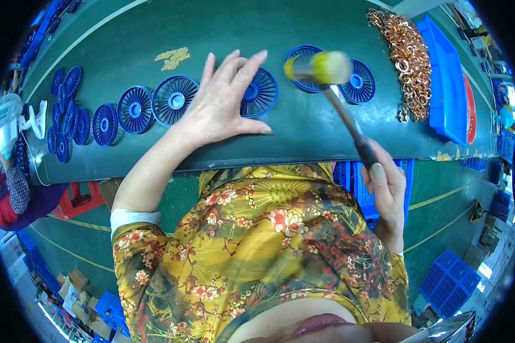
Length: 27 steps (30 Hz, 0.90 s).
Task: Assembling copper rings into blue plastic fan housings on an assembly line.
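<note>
My right hand (388,186) is wrapped round the dark handle of a mallet (333,68), whose yellow-ended head is raised and slightly blurred. Beneath and beside that head are two blue spoked wheels, one partly covered by it and the other, a right-hand wheel (356,82), in plain sight. My left hand (220,103) lies with fingers spread over part of another blue spoked wheel (261,94); whether it presses down I cannot tell. Just left of this hand, a blue wheel with a bright centre (176,101) touches or nearly touches it.
More blue wheels (105,124) run leftward along the green table (303,134), ending in a loose cluster (68,111). At the right lie a heap of copper-coloured rings (409,66) and a long blue tray (445,80). A white fan (8,117) stands at the far left.
</note>
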Tool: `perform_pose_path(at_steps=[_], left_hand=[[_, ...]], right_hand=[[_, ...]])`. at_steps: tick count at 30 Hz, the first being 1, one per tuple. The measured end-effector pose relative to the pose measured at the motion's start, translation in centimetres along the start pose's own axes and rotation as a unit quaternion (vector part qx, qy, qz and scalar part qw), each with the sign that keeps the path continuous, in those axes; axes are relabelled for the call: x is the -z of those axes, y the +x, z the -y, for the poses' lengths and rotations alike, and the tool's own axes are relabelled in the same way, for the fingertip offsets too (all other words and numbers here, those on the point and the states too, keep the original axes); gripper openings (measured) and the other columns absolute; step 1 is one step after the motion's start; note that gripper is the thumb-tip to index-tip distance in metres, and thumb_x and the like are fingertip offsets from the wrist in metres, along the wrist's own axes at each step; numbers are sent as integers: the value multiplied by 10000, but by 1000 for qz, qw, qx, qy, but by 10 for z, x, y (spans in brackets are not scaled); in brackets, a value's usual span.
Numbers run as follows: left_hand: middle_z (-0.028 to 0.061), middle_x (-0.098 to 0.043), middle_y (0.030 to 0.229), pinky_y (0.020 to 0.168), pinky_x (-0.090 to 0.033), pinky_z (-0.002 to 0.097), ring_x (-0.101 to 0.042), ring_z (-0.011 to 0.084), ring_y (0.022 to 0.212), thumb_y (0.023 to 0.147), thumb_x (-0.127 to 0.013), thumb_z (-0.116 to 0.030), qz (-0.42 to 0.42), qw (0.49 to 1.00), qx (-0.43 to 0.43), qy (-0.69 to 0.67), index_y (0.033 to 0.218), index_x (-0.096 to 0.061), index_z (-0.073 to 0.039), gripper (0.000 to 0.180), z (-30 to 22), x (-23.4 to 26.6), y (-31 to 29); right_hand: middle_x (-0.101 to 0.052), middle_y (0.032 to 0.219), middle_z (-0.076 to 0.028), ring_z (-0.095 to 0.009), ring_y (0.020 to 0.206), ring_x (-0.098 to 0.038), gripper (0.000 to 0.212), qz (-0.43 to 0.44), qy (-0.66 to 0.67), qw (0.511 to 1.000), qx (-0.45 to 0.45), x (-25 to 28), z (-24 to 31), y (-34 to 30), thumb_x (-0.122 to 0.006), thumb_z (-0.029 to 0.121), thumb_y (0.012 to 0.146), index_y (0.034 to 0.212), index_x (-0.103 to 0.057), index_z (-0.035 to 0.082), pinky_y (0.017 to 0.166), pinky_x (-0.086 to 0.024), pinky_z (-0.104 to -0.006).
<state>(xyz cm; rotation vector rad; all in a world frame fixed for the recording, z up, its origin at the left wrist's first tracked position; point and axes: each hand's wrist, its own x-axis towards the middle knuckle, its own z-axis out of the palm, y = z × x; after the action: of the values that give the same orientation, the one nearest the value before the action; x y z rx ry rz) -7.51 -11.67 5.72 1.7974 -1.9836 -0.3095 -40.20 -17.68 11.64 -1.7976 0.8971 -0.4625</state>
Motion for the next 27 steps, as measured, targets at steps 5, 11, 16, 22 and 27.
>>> perform_pose_path(at_steps=[5,11,16,22,27], left_hand=[[201,-382,1402,1130,-176,584,-303,409,1358,625,-830,-444,-10,1000,7,-19,1482,-203,-92,1118,2,-5,-4],[188,-403,1392,1132,-233,549,-380,349,1321,594,-870,-323,-19,994,43,-102,1487,-173,-106,1153,2,-8,-6],[163,-479,1347,1123,-309,454,-434,334,1285,568,-893,-295,-19,979,104,-177,1504,-132,-125,1218,-2,-9,-1],[220,-498,1325,1150,-252,473,-459,338,1277,592,-874,-330,-35,974,112,-192,1495,-56,-55,1249,-5,-8,-8],[202,-292,1494,1156,-161,521,-192,383,1422,552,-868,-380,-76,997,12,29,1483,-197,-37,1198,8,25,-31]], right_hand=[[-575,745,-33,-70,585,-480,403,-11,7,995,103,-3,2,5,-466,162,972,1292,-511,-78,534,-381,-217],[-661,869,-116,-160,613,-576,366,49,-72,996,30,-17,-5,16,-514,150,954,1289,-543,8,614,-481,-305],[-635,1180,-201,-302,986,-672,340,58,-176,982,31,-20,-12,26,-524,150,952,1253,-563,-4,831,-512,-342],[-653,1071,-199,-334,798,-675,340,112,-184,976,-41,-34,4,45,-526,139,944,1275,-553,66,721,-522,-369],[-665,1086,-191,-355,929,-670,314,145,-161,976,-7,-22,-2,44,-550,123,932,1231,-589,35,796,-528,-374]])
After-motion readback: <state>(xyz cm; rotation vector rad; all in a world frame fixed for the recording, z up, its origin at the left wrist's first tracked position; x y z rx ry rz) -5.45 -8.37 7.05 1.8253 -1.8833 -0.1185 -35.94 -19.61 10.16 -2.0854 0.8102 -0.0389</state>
